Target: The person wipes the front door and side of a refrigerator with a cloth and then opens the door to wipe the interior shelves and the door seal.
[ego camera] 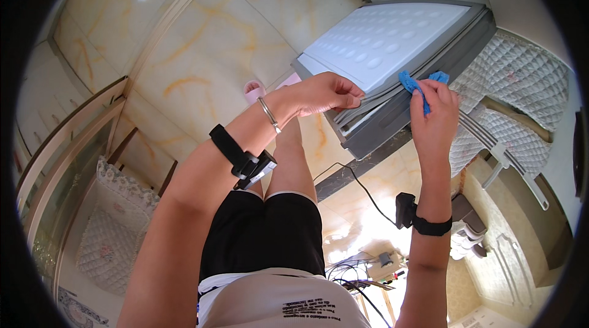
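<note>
A dimpled white panel in a grey frame, apparently an appliance door (368,42), stands in front of me. Along its near edge runs a grey rubber gasket (384,95), partly lifted away from the frame at its lower corner. My left hand (333,93) pinches the gasket near that corner between thumb and fingers. To the right, my right hand (435,102) holds a crumpled blue cloth (407,82) against the grey door edge. Part of the cloth is hidden under the fingers.
Quilted seat covers (515,79) and a metal rack (501,151) lie right of the door. A black cable (363,185) runs to the device on my right forearm. Tangled cables (349,270) are at lower right. A padded chair (110,236) stands at left.
</note>
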Motion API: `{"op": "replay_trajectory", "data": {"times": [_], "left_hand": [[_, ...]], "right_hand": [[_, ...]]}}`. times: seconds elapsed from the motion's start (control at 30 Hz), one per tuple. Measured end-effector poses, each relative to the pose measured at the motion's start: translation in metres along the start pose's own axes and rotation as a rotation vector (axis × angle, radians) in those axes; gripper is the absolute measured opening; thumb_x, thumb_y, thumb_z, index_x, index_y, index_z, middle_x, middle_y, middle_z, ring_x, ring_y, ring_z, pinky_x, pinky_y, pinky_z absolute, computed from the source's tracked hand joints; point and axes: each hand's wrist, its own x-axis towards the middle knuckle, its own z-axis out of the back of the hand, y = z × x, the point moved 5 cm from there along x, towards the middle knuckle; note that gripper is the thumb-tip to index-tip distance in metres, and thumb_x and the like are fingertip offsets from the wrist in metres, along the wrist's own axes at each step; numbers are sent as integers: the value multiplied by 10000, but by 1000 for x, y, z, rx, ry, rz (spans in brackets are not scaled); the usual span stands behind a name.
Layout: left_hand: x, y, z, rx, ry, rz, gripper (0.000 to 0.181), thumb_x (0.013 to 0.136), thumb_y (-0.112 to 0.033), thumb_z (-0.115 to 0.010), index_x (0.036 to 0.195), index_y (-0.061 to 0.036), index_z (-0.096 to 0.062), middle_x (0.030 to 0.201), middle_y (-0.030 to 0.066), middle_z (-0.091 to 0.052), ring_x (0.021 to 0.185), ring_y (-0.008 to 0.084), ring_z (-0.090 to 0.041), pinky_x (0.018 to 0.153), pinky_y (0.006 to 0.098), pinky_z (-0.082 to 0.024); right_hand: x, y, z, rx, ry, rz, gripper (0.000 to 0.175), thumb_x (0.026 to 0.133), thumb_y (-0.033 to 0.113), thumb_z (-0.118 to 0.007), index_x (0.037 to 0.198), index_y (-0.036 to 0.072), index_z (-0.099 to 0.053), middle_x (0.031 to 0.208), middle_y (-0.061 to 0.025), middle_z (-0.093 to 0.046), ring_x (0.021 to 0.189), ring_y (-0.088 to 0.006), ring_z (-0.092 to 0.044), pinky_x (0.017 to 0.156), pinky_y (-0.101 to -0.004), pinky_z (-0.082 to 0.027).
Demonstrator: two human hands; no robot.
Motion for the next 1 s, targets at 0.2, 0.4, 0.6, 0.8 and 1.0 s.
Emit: {"op": "replay_trajectory", "data": {"times": [0.2, 0.4, 0.6, 0.8, 1.0], "left_hand": [[-11, -14, -16, 237, -215, -38, 289, 841, -145, -689, 1073, 12, -621, 833, -1, -612, 776, 70, -552, 698, 231, -465], [-12, -35, -21, 461, -433, -173, 248, 823, -126, -689, 1026, 4, -631, 791, 62, -644, 715, 129, -602, 685, 262, -498], [-22, -25, -18, 350, -524, -155, 154, 861, -103, -653, 962, 14, -649, 744, 69, -647, 674, 116, -604, 645, 258, -497], [-10, -38, -21, 470, -572, -244, 170, 890, -173, -629, 975, -30, -663, 861, 123, -642, 754, 187, -630, 706, 299, -508], [45, -82, -31, 645, -470, -311, 252, 837, -185, -652, 1021, -13, -635, 916, 126, -620, 838, 234, -640, 752, 335, -514]], "right_hand": [[-6, -5, 3, 28, -3, 23, 194, 801, 81, -627, 982, 66, -697, 952, -55, -620, 871, -268, -545, 760, -374, -461], [15, -3, 17, 41, -75, 49, 197, 791, 54, -642, 979, 74, -697, 956, -49, -620, 885, -264, -549, 771, -375, -458], [26, 1, 12, -48, -100, 101, 190, 772, 43, -661, 956, 80, -692, 980, -46, -618, 907, -264, -556, 809, -377, -453], [30, -17, 11, -73, -94, 105, 187, 770, 49, -662, 952, 87, -683, 987, -42, -619, 926, -267, -559, 818, -383, -455], [62, -48, 35, -189, -264, 86, 170, 808, 91, -640, 970, 111, -684, 1005, -36, -627, 948, -265, -559, 840, -386, -447]]}}
